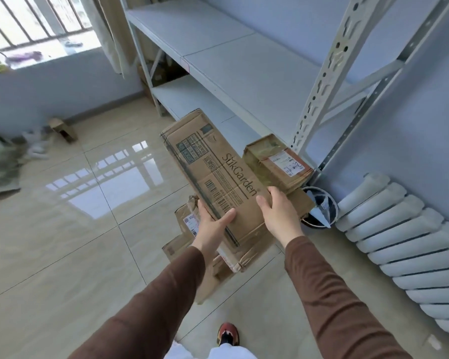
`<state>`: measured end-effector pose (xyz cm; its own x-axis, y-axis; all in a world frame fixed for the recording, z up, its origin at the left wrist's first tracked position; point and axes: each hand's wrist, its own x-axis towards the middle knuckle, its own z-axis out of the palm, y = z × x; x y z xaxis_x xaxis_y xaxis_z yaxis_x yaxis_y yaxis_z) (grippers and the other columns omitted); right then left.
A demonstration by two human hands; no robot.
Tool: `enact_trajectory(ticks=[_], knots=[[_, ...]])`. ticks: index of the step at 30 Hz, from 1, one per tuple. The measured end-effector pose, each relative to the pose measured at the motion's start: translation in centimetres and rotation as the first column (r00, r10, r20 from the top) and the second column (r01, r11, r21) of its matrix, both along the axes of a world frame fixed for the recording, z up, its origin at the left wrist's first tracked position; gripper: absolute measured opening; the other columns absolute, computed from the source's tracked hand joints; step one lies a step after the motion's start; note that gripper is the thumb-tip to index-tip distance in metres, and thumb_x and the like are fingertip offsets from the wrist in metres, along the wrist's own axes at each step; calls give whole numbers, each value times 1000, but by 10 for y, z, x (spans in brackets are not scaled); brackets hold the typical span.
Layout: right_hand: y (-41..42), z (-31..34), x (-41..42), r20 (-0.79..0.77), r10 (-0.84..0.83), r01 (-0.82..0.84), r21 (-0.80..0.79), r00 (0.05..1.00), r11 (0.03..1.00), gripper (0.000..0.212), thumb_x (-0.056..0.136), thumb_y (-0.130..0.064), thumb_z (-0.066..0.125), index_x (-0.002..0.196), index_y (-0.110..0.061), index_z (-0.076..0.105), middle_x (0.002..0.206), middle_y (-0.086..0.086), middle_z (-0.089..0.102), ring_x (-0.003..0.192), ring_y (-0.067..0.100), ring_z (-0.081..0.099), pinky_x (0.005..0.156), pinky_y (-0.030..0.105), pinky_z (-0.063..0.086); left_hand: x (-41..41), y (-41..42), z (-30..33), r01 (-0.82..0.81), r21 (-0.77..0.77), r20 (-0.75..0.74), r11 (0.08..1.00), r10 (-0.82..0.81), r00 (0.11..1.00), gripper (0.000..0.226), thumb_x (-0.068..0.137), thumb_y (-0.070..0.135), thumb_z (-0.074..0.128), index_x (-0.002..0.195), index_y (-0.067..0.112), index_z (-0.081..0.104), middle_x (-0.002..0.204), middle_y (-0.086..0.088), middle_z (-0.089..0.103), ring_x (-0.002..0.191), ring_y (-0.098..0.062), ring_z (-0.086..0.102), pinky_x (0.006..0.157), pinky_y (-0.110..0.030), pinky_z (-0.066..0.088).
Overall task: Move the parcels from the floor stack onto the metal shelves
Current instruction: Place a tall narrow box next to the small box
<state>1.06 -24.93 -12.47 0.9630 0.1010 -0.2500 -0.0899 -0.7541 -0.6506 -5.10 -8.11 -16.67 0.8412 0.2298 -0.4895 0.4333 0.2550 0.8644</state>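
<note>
Long carton (pixel 213 172) — in both hands

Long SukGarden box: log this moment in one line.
phase: lifting | long box: held by left hand, right hand | metal shelves: bare

The floor (pixel 62 229) has big shiny tiles, and light from the barred window (pixel 34 19) shines on them (you can see the bars in it). The walls are pale blue. A white radiator (pixel 405 237) sits low on the right.
</note>
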Motion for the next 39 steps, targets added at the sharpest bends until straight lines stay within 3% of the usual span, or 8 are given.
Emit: enact_trajectory(ticks=[5, 8, 14, 22, 25, 30, 34, 39], knots=[[72, 41, 3, 95, 133, -145, 124, 986, 982, 53, 104, -45, 46, 152, -21, 39, 154, 2, 45, 141, 21, 43, 115, 41, 38, -7, 67, 38, -156, 27, 126, 987, 152, 980, 91, 89, 28, 78, 155, 39, 16, 137, 6, 57, 118, -8, 60, 93, -28, 53], [135, 62, 3, 155, 232, -258, 185, 960, 948, 50, 103, -46, 48, 149, -24, 43, 146, -1, 49, 133, 17, 47, 110, 39, 41, -22, 131, 63, -266, 12, 180, 964, 259, 949, 91, 83, 30, 83, 152, 39, 23, 134, 6, 60, 120, -15, 63, 100, -42, 55], [290, 109, -32, 193, 405, -446, 487, 894, 751, 53, 97, -51, 57, 145, -30, 50, 133, -4, 54, 122, 12, 54, 105, 39, 48, -83, 278, 118, -463, -21, 222, 886, 456, 862, 74, 79, 40, 84, 139, 31, 41, 125, 5, 70, 105, -16, 73, 73, -34, 61], [504, 180, -123, 303, 601, -589, 725, 739, 358, 42, 101, -48, 52, 134, -24, 61, 128, 2, 64, 116, 14, 64, 86, 26, 56, -207, 460, 179, -703, -166, 309, 691, 714, 629, 83, 80, 40, 84, 145, 35, 33, 130, 0, 68, 112, -25, 70, 74, -41, 59], [572, 198, -160, 350, 650, -612, 757, 674, 226, 32, 108, -28, 45, 131, -16, 62, 119, 3, 70, 104, 11, 68, 85, 27, 56, -255, 516, 194, -737, -219, 356, 639, 756, 550, 82, 78, 43, 85, 145, 38, 38, 130, -2, 69, 115, -29, 69, 80, -48, 59], [678, 207, -215, 494, 577, -688, 705, 651, 173, 30, 103, -19, 51, 129, -18, 64, 129, -1, 65, 115, 18, 65, 95, 44, 57, -320, 589, 214, -801, -231, 391, 552, 807, 443, 71, 82, 52, 77, 142, 31, 46, 126, -6, 71, 117, -31, 68, 94, -61, 53], [750, 213, -248, 372, 687, -611, 780, 624, 133, 64, 94, -38, 65, 151, -23, 43, 143, 1, 56, 128, 18, 58, 102, 41, 53, -358, 645, 220, -817, -247, 432, 522, 813, 390, 79, 80, 61, 75, 145, 28, 45, 130, -8, 69, 120, -31, 66, 99, -59, 52], [839, 208, -275, 259, 890, -523, 852, 375, -28, 37, 100, -29, 62, 135, -18, 57, 114, 3, 74, 104, 17, 71, 86, 38, 59, -388, 718, 225, -869, -194, 495, 455, 810, 314, 72, 87, 62, 69, 147, 29, 44, 136, -10, 65, 124, -34, 63, 98, -58, 53]])
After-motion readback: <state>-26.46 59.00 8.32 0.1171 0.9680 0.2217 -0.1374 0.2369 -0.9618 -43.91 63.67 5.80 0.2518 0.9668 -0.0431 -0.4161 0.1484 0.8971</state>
